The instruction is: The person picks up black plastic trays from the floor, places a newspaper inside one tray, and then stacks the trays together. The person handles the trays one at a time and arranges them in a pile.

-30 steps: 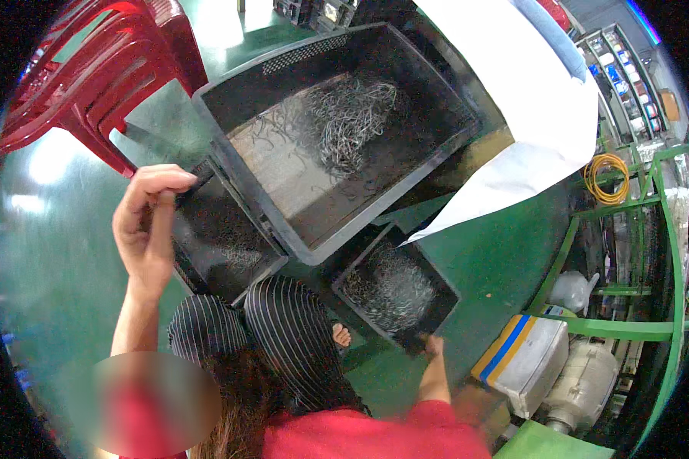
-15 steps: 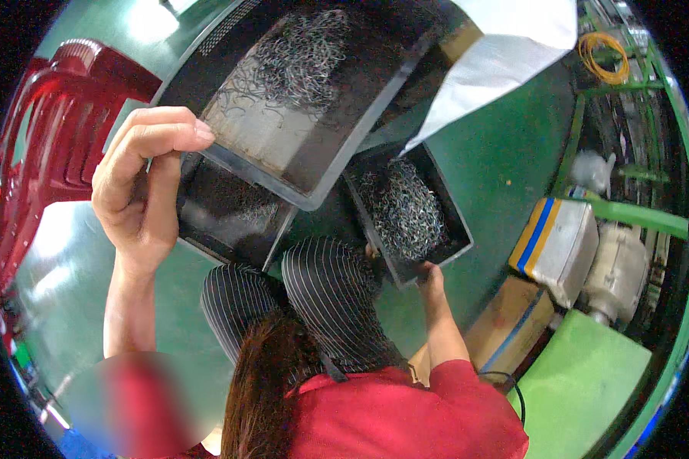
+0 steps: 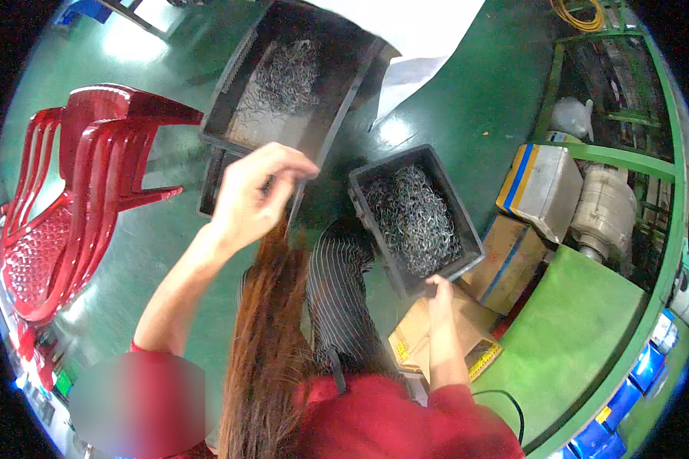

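- Green-painted workshop floor (image 3: 475,99) fills my view, and I take the small black bin (image 3: 417,222) of metal rings as my landmark.
- My right hand (image 3: 439,294) grips that bin at its near rim, fingers wrapped over the edge; the bin is tipped a little and sits just right of the striped trouser knee (image 3: 344,283).
- My left hand (image 3: 254,195) is raised to the left of the bin, fingers curled in loosely. I cannot tell whether anything is pinched in them. It hovers over the near edge of the large black crate (image 3: 291,76).
- The wire rings (image 3: 413,218) heap up inside the bin, well clear of the right hand's fingers, which hold only the rim.
- I judge the loaded bin heavy for its size, with stiff plastic walls. The loose rings would shift and tangle when tilted, so a rim hold at one end looks marginal; two opposite rims would steady it.
- Beyond the bin to the upper left, the large crate holds a thinner scatter of the same rings, resting atop another dark tray (image 3: 214,183).
- Far left of the bin stand stacked red plastic chairs (image 3: 76,199).
- Right of the bin lie cardboard boxes (image 3: 513,260), and a green bench (image 3: 589,329) below them.
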A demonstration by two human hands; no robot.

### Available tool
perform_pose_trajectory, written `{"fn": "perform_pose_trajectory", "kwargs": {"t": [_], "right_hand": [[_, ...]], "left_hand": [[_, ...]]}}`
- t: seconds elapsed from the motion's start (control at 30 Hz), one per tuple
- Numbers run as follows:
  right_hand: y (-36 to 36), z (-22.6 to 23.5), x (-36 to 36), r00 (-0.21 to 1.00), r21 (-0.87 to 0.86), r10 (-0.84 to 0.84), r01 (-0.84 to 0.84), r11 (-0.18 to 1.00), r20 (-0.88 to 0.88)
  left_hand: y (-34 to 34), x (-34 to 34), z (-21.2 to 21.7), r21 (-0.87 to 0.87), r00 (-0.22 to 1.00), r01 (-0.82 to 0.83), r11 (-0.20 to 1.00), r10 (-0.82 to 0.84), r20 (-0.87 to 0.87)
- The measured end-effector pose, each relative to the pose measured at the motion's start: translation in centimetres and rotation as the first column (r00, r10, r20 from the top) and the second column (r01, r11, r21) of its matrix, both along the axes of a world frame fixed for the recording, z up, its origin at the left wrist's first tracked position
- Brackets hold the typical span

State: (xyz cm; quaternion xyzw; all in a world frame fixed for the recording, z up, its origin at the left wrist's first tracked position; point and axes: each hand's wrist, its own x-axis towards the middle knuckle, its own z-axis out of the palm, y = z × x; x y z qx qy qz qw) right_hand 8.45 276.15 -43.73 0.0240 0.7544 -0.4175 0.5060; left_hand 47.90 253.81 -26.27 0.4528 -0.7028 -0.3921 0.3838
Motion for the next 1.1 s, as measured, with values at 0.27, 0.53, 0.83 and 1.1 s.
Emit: {"fn": "perform_pose_trajectory", "kwargs": {"t": [0.27, 0.53, 0.83, 1.1], "right_hand": [[1.2, 17.0, 3.7, 0.981, 0.114, 0.063, -0.042, 0.993, -0.182], [-1.8, 22.7, 8.6, 0.966, 0.101, 0.232, -0.221, 0.970, -0.115], [-21.0, 17.4, 16.6, 0.944, -0.052, 0.330, -0.331, 0.942, -0.025], [-31.3, 11.9, 21.0, 0.944, -0.038, 0.329, -0.329, 0.944, -0.001]], "left_hand": [[-2.0, -1.8, -1.9, 0.291, 0.971, 0.129, 0.948, -0.180, 0.156], [0.9, 3.6, -1.6, 0.615, 0.954, 0.027, 0.788, -0.205, 0.220], [-5.5, 14.4, -3.6, 0.359, 0.907, -0.397, 0.845, 0.300, 0.296], [-14.6, 18.1, -6.7, 0.486, 0.887, -0.461, 0.743, 0.399, 0.231]]}}
